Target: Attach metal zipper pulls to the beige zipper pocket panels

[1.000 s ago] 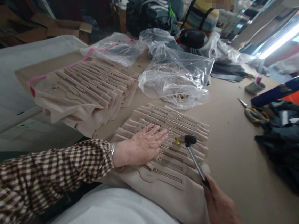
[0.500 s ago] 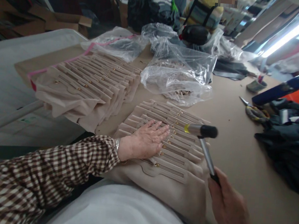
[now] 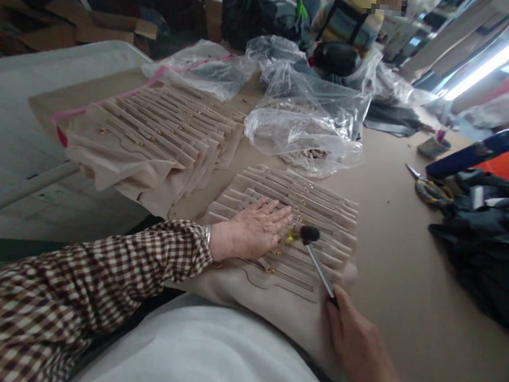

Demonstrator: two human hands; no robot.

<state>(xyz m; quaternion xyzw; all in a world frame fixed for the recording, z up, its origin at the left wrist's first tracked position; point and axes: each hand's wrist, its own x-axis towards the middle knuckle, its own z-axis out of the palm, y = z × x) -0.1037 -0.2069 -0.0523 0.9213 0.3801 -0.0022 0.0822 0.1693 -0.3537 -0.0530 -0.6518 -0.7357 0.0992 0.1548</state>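
Note:
My left hand (image 3: 255,230) lies flat with its fingers spread on a stack of overlapping beige fabric pieces (image 3: 293,283). Each piece carries a zipper with a small gold-coloured pull, and the zippers lie in stepped rows. In my right hand (image 3: 351,333) is a hammer (image 3: 319,271) with a black face, a yellow face and a metal shaft, gripped by its dark handle. The yellow face is down at the zipper rows, just right of my left fingertips; whether it touches the fabric I cannot tell.
A second stack of beige zippered pieces (image 3: 128,150) lies at the left beside a pink strip. Behind are clear plastic bags (image 3: 305,124). To the right are scissors (image 3: 432,192), a small cup (image 3: 434,146), a blue long object (image 3: 476,154) and dark cloth (image 3: 481,246).
My right hand has swung the hammer down and left, from above the stack's right part to beside my left fingers. My left hand stays flat on the fabric.

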